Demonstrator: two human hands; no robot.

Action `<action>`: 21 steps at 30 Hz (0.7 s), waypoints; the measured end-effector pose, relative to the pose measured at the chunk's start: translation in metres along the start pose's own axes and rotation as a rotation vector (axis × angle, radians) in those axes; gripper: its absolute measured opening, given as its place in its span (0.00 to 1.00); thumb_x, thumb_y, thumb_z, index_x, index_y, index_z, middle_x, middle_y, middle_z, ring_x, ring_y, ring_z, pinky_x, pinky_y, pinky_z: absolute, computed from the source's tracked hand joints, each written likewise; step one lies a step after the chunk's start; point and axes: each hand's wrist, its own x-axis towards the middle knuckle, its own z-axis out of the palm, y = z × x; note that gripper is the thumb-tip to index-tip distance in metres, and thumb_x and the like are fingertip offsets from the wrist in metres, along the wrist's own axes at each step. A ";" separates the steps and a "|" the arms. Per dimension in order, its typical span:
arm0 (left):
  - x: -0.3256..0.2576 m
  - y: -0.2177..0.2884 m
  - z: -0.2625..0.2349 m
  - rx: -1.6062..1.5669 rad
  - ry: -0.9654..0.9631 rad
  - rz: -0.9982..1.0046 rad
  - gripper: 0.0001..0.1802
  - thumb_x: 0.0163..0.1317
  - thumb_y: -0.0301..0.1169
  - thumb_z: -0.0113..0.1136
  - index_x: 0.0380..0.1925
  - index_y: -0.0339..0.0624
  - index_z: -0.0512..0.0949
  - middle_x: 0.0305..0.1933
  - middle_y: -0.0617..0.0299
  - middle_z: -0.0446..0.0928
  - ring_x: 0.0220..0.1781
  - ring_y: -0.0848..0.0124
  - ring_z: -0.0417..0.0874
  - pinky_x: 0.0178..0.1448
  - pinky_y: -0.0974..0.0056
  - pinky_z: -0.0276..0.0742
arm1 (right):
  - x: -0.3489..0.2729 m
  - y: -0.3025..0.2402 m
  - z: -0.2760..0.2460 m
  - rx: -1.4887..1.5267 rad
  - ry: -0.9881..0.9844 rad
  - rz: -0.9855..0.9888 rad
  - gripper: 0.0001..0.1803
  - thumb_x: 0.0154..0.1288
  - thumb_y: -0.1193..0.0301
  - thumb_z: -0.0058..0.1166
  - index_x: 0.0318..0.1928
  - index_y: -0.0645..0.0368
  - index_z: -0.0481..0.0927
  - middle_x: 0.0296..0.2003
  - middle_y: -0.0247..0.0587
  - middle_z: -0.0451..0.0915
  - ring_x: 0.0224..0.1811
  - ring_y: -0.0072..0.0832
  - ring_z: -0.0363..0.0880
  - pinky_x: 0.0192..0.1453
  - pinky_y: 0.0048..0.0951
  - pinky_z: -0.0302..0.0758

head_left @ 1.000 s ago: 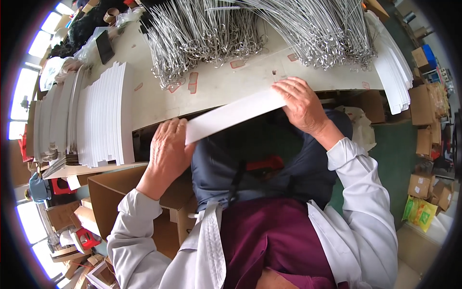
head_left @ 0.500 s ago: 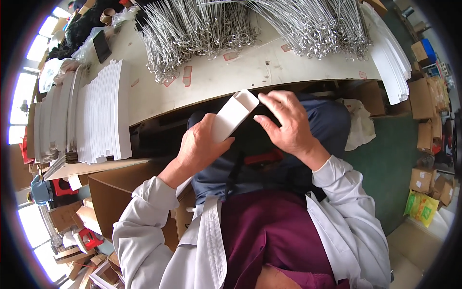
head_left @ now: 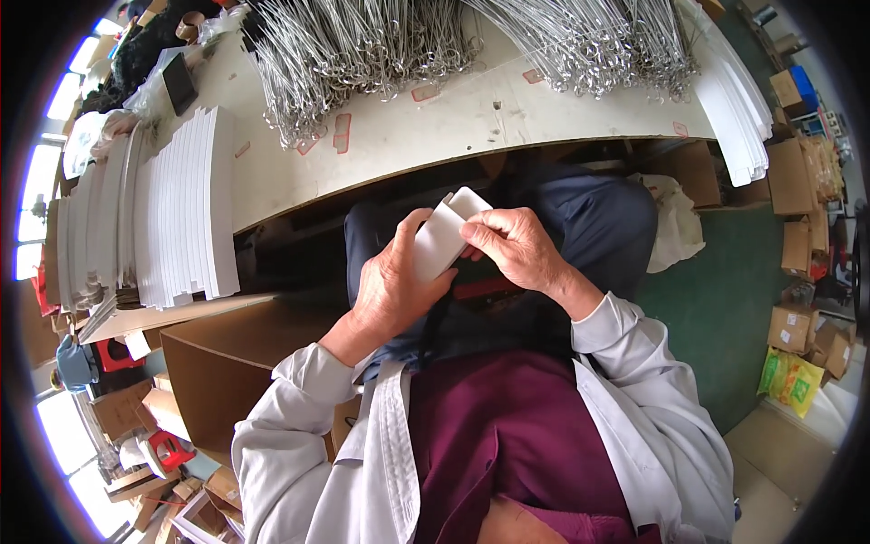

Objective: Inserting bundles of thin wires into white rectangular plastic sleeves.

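Note:
A slim white cardboard box [head_left: 438,245] is held above my lap, tilted with its open end up and away from me. My left hand [head_left: 391,283] is closed around its lower part, the thumb on the near side. At the open end, my right hand [head_left: 524,250] pinches the edge or a flap of the box between thumb and forefinger. The inside of the box is mostly hidden from view.
A pale worktable [head_left: 399,145] lies ahead, bearing bundles of looped metal wires [head_left: 362,54]. Stacks of flat white cartons stand at the left [head_left: 186,208] and right [head_left: 739,118]. An open brown cardboard box [head_left: 217,372] sits below on the left.
My right hand has moved left and closed its fingers on the box's open end. My left hand and the box have shifted slightly toward me and to the right.

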 end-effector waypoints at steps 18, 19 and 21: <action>-0.009 0.007 0.029 -0.220 0.121 -0.076 0.39 0.51 0.35 0.80 0.61 0.46 0.68 0.49 0.42 0.84 0.46 0.44 0.89 0.47 0.50 0.88 | -0.014 -0.005 0.012 -0.267 -0.111 0.022 0.17 0.73 0.68 0.60 0.27 0.67 0.81 0.19 0.53 0.79 0.19 0.34 0.79 0.27 0.38 0.72; -0.009 0.005 0.032 -0.195 0.130 -0.048 0.38 0.51 0.32 0.79 0.60 0.45 0.69 0.46 0.44 0.84 0.45 0.47 0.90 0.46 0.52 0.87 | -0.015 -0.005 0.012 -0.268 -0.113 0.024 0.17 0.73 0.68 0.60 0.27 0.67 0.81 0.19 0.53 0.79 0.19 0.34 0.79 0.27 0.38 0.72; -0.009 0.002 0.035 -0.171 0.140 -0.023 0.36 0.51 0.30 0.78 0.60 0.44 0.70 0.43 0.45 0.84 0.43 0.50 0.90 0.46 0.54 0.86 | -0.017 -0.005 0.014 -0.252 -0.090 0.019 0.14 0.73 0.69 0.60 0.31 0.68 0.82 0.21 0.53 0.81 0.22 0.35 0.82 0.30 0.37 0.75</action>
